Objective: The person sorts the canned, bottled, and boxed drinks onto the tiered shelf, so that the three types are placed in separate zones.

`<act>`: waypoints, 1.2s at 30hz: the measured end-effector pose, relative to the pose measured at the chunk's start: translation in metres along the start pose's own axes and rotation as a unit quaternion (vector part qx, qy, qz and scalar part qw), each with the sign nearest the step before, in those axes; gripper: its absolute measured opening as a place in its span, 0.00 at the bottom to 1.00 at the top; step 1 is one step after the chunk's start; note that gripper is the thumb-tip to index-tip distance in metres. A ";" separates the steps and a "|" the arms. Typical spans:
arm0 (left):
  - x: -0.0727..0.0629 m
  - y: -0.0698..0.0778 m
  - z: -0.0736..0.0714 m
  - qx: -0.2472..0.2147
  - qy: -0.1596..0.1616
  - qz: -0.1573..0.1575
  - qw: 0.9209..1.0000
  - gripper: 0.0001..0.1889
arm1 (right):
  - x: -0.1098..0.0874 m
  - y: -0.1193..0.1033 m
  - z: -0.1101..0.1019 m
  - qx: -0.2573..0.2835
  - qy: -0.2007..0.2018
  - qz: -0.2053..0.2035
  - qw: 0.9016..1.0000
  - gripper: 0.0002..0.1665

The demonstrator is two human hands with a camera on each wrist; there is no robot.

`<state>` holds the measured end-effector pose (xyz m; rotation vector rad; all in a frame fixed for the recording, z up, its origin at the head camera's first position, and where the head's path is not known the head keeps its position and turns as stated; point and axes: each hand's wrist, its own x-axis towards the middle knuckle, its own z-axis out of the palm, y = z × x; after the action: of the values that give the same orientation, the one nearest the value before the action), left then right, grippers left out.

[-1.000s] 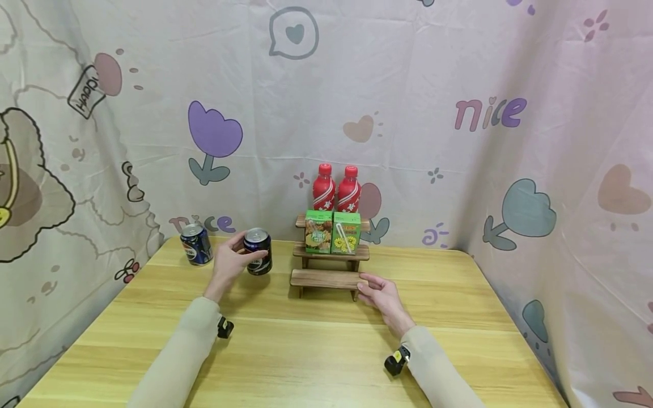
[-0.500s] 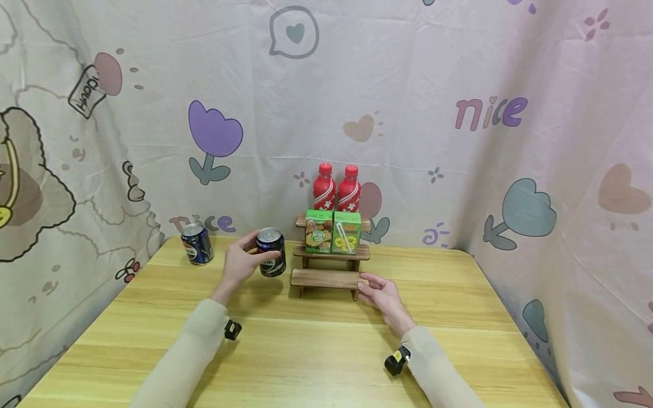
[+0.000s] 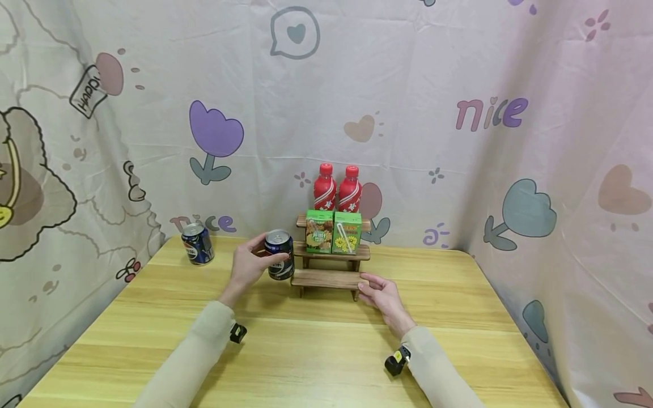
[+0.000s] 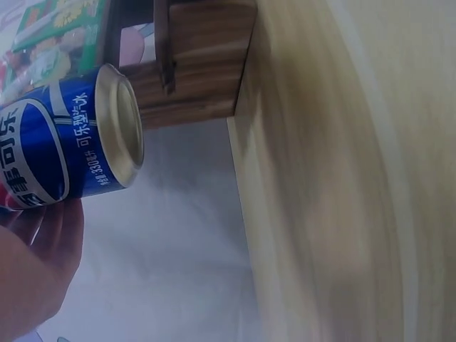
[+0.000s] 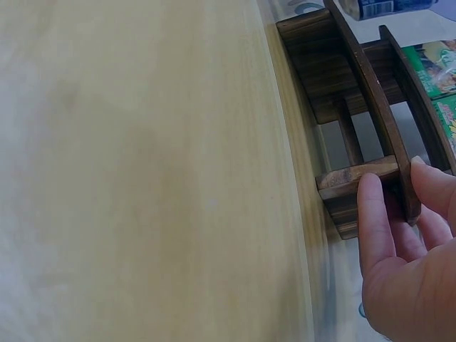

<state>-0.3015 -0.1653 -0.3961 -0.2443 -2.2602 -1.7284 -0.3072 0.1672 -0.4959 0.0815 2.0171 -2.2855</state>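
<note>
A dark blue soda can (image 3: 280,256) is gripped in my left hand (image 3: 249,265), upright beside the left end of the stepped wooden rack (image 3: 326,277). In the left wrist view the can's bottom (image 4: 121,127) shows above the table, clear of it. My right hand (image 3: 384,299) pinches the right end of the rack's lowest step; in the right wrist view its thumb and fingers lie on either side of the board (image 5: 381,121). Two green drink cartons (image 3: 319,231) stand on the middle step, and two red bottles (image 3: 324,190) on the top one.
A second blue can (image 3: 196,245) stands at the table's back left corner. The wooden table (image 3: 306,357) spreads out in front of the rack, and a patterned curtain (image 3: 398,85) hangs close behind and along both sides.
My left hand has carried the can to the right, from over the table to the rack's left end. The right hand and the rack have stayed in place.
</note>
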 end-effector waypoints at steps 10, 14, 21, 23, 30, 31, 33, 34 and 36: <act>-0.006 0.006 0.020 0.006 -0.006 0.023 1.000 0.38 | -0.001 -0.001 0.003 0.009 0.007 -0.006 1.000 0.26; -0.008 0.004 0.027 0.014 -0.003 0.019 1.000 0.39 | -0.001 -0.002 0.004 0.004 0.011 -0.001 1.000 0.26; 0.001 -0.025 0.043 0.010 0.006 0.025 1.000 0.39 | 0.000 -0.001 0.002 -0.002 0.010 0.003 1.000 0.27; 0.002 -0.029 0.048 0.007 0.009 0.032 0.999 0.40 | -0.001 -0.001 0.002 -0.001 0.010 0.004 1.000 0.27; -0.001 -0.032 0.063 -0.012 0.006 0.038 0.999 0.42 | 0.001 -0.001 0.001 0.003 0.014 0.007 1.000 0.26; -0.001 -0.032 0.065 -0.014 0.005 0.039 0.999 0.42 | 0.002 0.000 0.001 0.004 0.014 0.008 1.000 0.26; -0.003 -0.031 0.069 -0.014 0.001 0.041 0.999 0.41 | 0.002 0.000 0.001 0.004 0.013 0.007 1.000 0.26; -0.003 -0.030 0.071 -0.013 0.000 0.044 0.999 0.41 | 0.002 0.000 0.001 0.004 0.013 0.007 1.000 0.26; -0.005 -0.028 0.076 -0.008 0.002 0.049 0.999 0.40 | 0.001 0.000 0.001 0.006 0.013 0.008 1.000 0.26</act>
<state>-0.3148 -0.0999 -0.4420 -0.3480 -2.1938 -1.6950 -0.3087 0.1660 -0.4957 0.1276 2.0077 -2.2980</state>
